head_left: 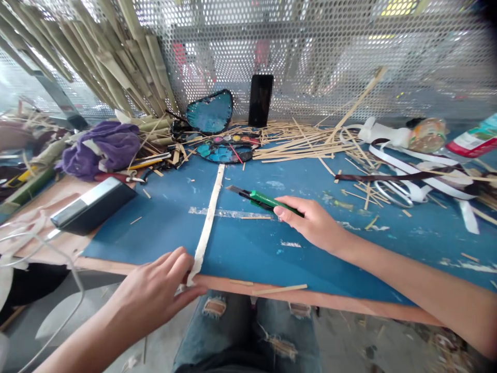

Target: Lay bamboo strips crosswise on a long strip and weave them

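My left hand (155, 290) pinches the near end of a long pale bamboo strip (209, 212) at the table's front edge. The strip runs away from me across the blue mat (272, 248). My right hand (310, 223) is closed around a green utility knife (264, 199). Its blade is extended and points left toward the strip, a short way to the strip's right.
Bamboo splints litter the back of the mat (303, 140). A paint palette (229, 150), a blue painted piece (209, 111) and a black phone (260, 98) stand by the mesh wall. Purple cloth (101, 147) and a dark box (91, 207) lie left; white strips and scissors (396, 189) right.
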